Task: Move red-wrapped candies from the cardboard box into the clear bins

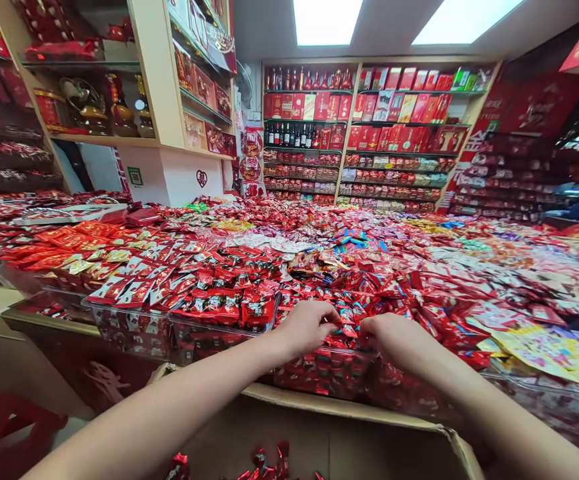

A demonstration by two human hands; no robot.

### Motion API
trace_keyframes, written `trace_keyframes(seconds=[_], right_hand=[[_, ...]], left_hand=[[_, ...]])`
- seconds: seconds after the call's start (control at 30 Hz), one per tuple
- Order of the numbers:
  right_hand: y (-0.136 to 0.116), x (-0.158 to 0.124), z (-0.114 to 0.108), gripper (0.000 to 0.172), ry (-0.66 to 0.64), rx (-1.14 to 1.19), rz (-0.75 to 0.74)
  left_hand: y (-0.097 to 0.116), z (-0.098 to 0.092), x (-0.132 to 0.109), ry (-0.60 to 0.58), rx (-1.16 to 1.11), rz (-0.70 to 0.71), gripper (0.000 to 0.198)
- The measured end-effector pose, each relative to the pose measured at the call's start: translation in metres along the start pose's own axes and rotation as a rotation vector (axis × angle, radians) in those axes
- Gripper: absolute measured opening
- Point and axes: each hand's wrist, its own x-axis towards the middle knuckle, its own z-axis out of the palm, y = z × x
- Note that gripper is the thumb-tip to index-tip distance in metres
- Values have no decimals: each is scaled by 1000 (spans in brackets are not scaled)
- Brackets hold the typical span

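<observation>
My left hand [312,327] is at the front of a clear plastic bin [319,370] filled with small red wrapped candies [347,310]. Its thumb and forefinger curl toward each other over the wrappers. Close by on the right, my right hand [389,337] reaches down to the same candies with its fingers bent inward. Whatever lies between the fingertips of either hand is too small or hidden to make out. Below my forearms stands an open cardboard box [394,447], and several loose red candies [264,467] lie inside it.
More clear bins of packets [224,300] adjoin on the left, with red-and-white packets [139,280] beyond. A yellow patterned packet [544,347] lies on the right. Shelves with bottles and red gift boxes [309,107] line the back wall. A white pillar [189,175] rises behind the candy display.
</observation>
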Motion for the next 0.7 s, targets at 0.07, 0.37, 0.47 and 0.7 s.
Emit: trace_keyframes(seconds=[0.07,0.37,0.47,0.7], right_hand=[[-1,-1,-2,21,0,2,0],[-2,-1,-1,25,12,19,-12],[-1,-1,0,25,18,25,-22],[0,0,2,24,28,13,-4]], left_hand=[[0,11,10,-43,30,22,14],[8,26,27,-165,117,46,35],[8,25,30,-177,153,23,33],[1,32,31,-181,222,-42,20]])
